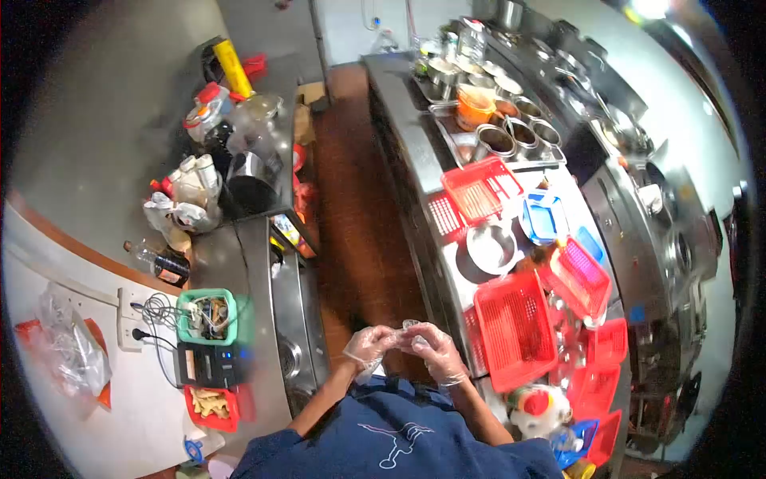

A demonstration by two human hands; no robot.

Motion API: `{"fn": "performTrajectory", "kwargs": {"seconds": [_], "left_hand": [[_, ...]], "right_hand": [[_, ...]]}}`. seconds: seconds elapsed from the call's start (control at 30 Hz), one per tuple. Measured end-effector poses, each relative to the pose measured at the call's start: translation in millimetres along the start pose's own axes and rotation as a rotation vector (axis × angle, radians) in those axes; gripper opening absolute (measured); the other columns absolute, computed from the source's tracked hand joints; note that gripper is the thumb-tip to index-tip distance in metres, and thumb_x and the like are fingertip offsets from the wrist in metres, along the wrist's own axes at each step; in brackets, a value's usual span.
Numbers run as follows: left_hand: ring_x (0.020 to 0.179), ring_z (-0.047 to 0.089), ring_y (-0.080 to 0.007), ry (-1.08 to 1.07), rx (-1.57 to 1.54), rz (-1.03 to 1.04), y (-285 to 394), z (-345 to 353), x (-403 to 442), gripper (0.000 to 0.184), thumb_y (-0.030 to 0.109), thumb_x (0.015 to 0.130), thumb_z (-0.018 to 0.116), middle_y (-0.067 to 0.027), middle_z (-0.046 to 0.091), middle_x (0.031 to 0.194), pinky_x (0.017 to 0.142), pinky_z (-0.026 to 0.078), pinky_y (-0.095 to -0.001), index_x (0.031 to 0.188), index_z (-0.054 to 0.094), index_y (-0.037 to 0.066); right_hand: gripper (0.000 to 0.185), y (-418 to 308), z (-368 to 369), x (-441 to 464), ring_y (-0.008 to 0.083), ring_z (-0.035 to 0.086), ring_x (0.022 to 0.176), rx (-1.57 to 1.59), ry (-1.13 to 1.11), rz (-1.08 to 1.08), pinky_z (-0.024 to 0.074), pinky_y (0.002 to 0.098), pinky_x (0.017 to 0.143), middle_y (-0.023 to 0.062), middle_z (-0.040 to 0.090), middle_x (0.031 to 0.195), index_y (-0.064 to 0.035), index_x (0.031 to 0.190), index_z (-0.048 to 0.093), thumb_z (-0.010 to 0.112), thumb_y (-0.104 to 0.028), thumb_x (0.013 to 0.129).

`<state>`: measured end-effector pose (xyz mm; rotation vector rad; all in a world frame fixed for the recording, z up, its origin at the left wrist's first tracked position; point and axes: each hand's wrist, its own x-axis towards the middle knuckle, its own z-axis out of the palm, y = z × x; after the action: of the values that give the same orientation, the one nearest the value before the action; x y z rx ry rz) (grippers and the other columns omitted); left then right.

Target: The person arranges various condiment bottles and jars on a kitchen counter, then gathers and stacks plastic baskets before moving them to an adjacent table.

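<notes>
Curling fingers (390,336) of left hand (369,345) and right hand (438,353) partway, together, in crinkled, transparent plastic gloves (367,370); unclear whether gripping anything. Near metal bench (405,128) with perforated, rectangular red plastic basket (515,329).

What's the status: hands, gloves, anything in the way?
Left hand, right hand: together, in clear gloves. Anything pinched: can't tell. Large red basket to the right, not blocking.

Commercial-looking kitchen: I'm seeing a steel counter (424,152) running ahead of the right hand (439,355), metal pots (483,152) standing along it, red plastic baskets (517,331) sitting just beside that hand.
</notes>
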<state>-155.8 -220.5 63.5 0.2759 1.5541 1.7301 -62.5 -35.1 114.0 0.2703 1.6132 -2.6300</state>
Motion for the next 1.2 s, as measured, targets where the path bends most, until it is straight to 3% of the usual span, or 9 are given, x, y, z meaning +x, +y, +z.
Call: {"fn": "performTrajectory", "kwargs": {"seconds": [0.13,0.27,0.3,0.4,0.57,0.87,1.03,1.13,1.2], "left_hand": [[0.089,0.065,-0.0123,0.153,0.264,-0.046,54,-58,31,0.024,0.021,0.091,0.068,-0.0054,0.071,0.096,0.080,0.052,-0.0290,0.104,0.069,0.000],[0.083,0.064,-0.0127,0.196,0.370,-0.004,80,-120,62,0.028,0.024,0.089,0.070,-0.0059,0.070,0.093,0.073,0.053,-0.0287,0.104,0.070,0.000],[0.084,0.068,-0.0213,0.248,0.432,0.040,84,-127,68,0.042,0.038,0.085,0.069,-0.0153,0.071,0.091,0.077,0.052,-0.0342,0.101,0.069,-0.001],[0.085,0.068,-0.0216,0.218,0.414,0.063,84,-157,86,0.042,0.039,0.085,0.068,-0.0142,0.071,0.091,0.077,0.052,-0.0352,0.101,0.069,0.000],[0.072,0.061,-0.0213,0.300,0.390,0.091,87,-183,120,0.030,0.031,0.088,0.069,-0.0139,0.064,0.079,0.067,0.048,-0.0365,0.086,0.067,0.001],[0.079,0.067,-0.0285,0.455,0.441,0.178,102,-250,238,0.021,0.024,0.090,0.067,-0.0153,0.068,0.085,0.070,0.051,-0.0378,0.085,0.067,0.004],[0.082,0.068,-0.0302,0.548,0.534,0.160,164,-284,330,0.014,0.019,0.089,0.064,-0.0142,0.071,0.087,0.072,0.052,-0.0372,0.088,0.069,0.006],[0.077,0.067,-0.0278,0.525,0.349,0.290,166,-304,405,0.018,0.023,0.089,0.064,-0.0145,0.069,0.083,0.069,0.051,-0.0383,0.087,0.068,0.006],[0.067,0.061,-0.0188,0.535,0.530,0.214,201,-307,441,0.027,0.029,0.091,0.064,-0.0109,0.064,0.070,0.062,0.046,-0.0378,0.081,0.065,0.003]], "right_hand": [[0.029,-17,35,97,0.0161,0.060,0.108,0.111,-0.054,0.169,0.0455,0.0326,0.098,0.0073,0.064,0.115,-0.0025,0.117,0.059,0.065,-0.019,0.094],[0.030,-21,61,171,0.0173,0.062,0.106,0.093,-0.109,0.192,0.0512,0.0381,0.097,0.0060,0.064,0.114,-0.0047,0.117,0.059,0.066,-0.022,0.094],[0.030,-20,65,185,0.0176,0.062,0.106,0.106,-0.112,0.209,0.0516,0.0380,0.096,0.0059,0.064,0.114,-0.0049,0.117,0.059,0.067,-0.021,0.094],[0.031,-18,73,220,0.0180,0.063,0.105,0.161,-0.108,0.226,0.0522,0.0379,0.096,0.0063,0.064,0.113,-0.0048,0.118,0.059,0.067,-0.022,0.094],[0.034,-23,73,273,0.0203,0.065,0.102,0.178,-0.082,0.317,0.0539,0.0387,0.093,0.0099,0.066,0.112,-0.0033,0.121,0.057,0.064,-0.024,0.096],[0.032,-45,52,436,0.0260,0.067,0.104,0.116,-0.208,0.386,0.0532,0.0422,0.094,0.0132,0.067,0.113,-0.0026,0.120,0.057,0.060,-0.025,0.098],[0.027,-85,21,548,0.0179,0.066,0.101,-0.016,-0.200,0.395,0.0533,0.0335,0.088,0.0069,0.068,0.111,-0.0045,0.113,0.061,0.063,-0.026,0.097],[0.028,-115,-15,602,0.0156,0.065,0.099,0.039,-0.145,0.260,0.0528,0.0322,0.087,0.0056,0.069,0.108,-0.0042,0.115,0.062,0.064,-0.025,0.096],[0.028,-147,-35,625,0.0152,0.065,0.096,0.083,-0.069,0.233,0.0513,0.0317,0.089,0.0058,0.069,0.107,-0.0055,0.115,0.062,0.065,-0.025,0.096]]}}
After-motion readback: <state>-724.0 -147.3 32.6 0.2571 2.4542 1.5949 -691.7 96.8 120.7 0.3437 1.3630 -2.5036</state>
